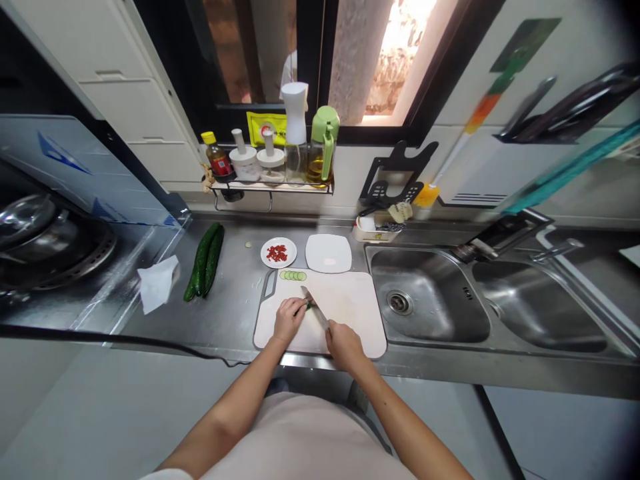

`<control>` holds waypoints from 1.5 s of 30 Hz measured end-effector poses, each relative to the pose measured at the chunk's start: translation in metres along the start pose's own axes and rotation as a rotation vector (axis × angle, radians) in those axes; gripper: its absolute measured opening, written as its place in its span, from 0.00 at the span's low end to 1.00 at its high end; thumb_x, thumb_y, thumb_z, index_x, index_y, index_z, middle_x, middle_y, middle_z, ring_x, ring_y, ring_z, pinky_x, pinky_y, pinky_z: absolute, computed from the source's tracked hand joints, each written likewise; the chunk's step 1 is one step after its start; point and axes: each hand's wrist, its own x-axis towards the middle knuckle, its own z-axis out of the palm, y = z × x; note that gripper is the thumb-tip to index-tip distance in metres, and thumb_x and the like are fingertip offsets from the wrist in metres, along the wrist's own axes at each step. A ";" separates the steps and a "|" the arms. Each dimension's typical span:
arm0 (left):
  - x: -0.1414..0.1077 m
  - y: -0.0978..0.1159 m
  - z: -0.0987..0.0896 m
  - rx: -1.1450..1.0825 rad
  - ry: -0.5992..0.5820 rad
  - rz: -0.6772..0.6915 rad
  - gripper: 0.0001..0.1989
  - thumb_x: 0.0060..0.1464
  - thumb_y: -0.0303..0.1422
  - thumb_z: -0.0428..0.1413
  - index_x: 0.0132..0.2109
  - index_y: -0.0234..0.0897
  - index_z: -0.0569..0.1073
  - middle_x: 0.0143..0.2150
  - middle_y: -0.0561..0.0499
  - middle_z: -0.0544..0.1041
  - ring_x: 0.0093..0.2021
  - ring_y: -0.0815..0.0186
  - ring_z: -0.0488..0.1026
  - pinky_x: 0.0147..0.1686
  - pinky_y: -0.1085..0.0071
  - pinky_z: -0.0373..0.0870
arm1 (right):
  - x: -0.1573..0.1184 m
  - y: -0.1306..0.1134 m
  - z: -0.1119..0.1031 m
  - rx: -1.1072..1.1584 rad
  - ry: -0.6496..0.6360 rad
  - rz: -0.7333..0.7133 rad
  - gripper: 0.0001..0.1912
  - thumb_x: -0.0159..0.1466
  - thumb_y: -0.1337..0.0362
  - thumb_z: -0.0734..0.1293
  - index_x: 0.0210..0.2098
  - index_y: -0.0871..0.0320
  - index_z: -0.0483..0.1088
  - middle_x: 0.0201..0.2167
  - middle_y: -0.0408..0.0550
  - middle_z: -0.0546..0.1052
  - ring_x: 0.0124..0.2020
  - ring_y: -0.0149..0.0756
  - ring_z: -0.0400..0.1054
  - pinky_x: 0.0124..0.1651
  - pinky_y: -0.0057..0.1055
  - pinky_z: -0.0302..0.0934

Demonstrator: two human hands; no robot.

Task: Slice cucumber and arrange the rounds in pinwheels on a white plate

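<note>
A white cutting board [350, 300] lies on the steel counter. My right hand [345, 345] grips the handle of a knife [318, 312], whose blade points up and left across the board. My left hand [290, 320] is closed at the blade's left side, its fingertips on a small dark green piece [309, 306], mostly hidden by fingers and blade. Several pale green slices [293, 275] overlap in a row near the board's top left. Beyond the board are a round white plate [265, 259] with chopped red pieces [277, 253] and a white square plate [329, 253].
Green cucumbers [202, 261] and a crumpled white tissue [158, 283] lie at the left, near the stove with a pot [35, 230]. A double sink [430, 293] adjoins the board's right side. Bottles and jars stand on a wall rack [275, 187].
</note>
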 end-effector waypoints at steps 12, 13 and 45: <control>0.000 -0.001 0.001 -0.001 0.004 0.002 0.11 0.60 0.32 0.50 0.45 0.41 0.75 0.41 0.47 0.76 0.43 0.64 0.71 0.44 0.64 0.69 | -0.002 -0.002 -0.004 0.003 -0.019 -0.002 0.16 0.67 0.66 0.53 0.46 0.59 0.68 0.40 0.57 0.77 0.43 0.41 0.71 0.40 0.31 0.57; 0.000 -0.001 0.001 0.000 0.004 0.004 0.11 0.60 0.32 0.50 0.45 0.41 0.75 0.41 0.47 0.76 0.43 0.64 0.71 0.44 0.65 0.69 | -0.002 -0.002 -0.004 0.002 -0.018 -0.001 0.16 0.67 0.66 0.53 0.46 0.60 0.68 0.40 0.57 0.77 0.43 0.41 0.71 0.40 0.32 0.57; -0.001 -0.002 0.002 -0.006 -0.003 -0.001 0.10 0.60 0.32 0.50 0.44 0.40 0.75 0.41 0.47 0.76 0.44 0.64 0.71 0.45 0.65 0.68 | -0.001 -0.003 0.007 -0.015 -0.030 -0.001 0.14 0.66 0.67 0.53 0.44 0.60 0.68 0.39 0.56 0.77 0.41 0.42 0.72 0.37 0.32 0.58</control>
